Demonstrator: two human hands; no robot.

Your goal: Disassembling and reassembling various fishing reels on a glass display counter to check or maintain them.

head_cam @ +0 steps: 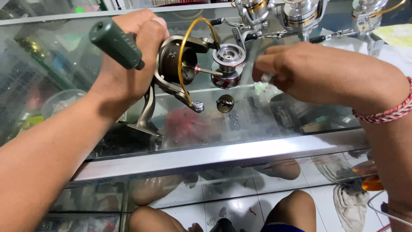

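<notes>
Left hand clenched on bronze metal spinning reel with dark green handle, shaft axis toward 3 o'clock; silver-and-red spool on glass desk at 9 o'clock of nearer right hand, fingers pinched, contents indiscernible.

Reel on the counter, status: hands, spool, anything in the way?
Left hand grips reel body. Right hand pinches small part. Spool off, on glass; round knob beside it.
</notes>
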